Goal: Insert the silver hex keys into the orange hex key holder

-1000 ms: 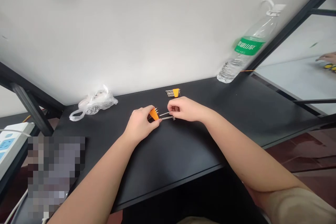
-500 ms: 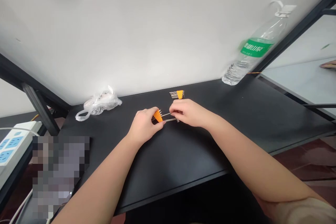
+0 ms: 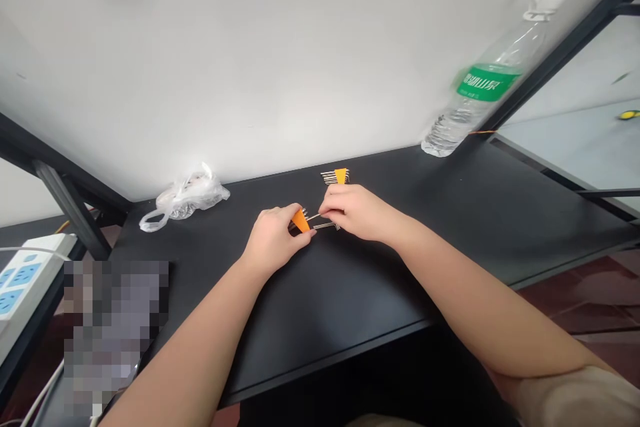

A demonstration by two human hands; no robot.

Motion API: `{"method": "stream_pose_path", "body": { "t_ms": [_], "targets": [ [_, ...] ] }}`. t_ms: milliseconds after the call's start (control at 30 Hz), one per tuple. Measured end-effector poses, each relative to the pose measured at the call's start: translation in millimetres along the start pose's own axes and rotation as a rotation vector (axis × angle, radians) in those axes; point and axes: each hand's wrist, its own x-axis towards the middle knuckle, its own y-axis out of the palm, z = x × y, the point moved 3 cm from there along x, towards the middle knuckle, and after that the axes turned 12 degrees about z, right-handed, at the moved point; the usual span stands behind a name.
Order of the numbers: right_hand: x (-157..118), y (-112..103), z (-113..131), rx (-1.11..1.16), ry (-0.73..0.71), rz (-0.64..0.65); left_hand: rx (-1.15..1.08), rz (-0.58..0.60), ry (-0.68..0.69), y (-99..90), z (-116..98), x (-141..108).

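From far I see the left hand (image 3: 271,237) clamped on the orange holder (image 3: 301,221) at the black table (image 3: 325,310), the right hand (image 3: 357,211) pinching one thin hex key (image 3: 313,217), which might slip if their angles disagree

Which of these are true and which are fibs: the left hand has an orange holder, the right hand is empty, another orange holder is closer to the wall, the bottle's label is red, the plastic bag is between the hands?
1. The left hand has an orange holder. True.
2. The right hand is empty. False: the right hand pinches a thin metal rod.
3. Another orange holder is closer to the wall. True.
4. The bottle's label is red. False: the bottle has a green label.
5. The plastic bag is between the hands. False: the plastic bag lies left of both hands.
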Motion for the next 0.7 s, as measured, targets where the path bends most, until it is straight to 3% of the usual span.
{"method": "stream_pose_path", "body": {
  "t_ms": [233,700],
  "targets": [
    [0,-1,-2,0.185,0.094,0.021,-0.02,0.006,0.002,-1.1,1,0],
    [7,13,16,0.293,0.026,0.011,-0.073,-0.006,0.041,-2.9,-3,-1]
  ]
}}
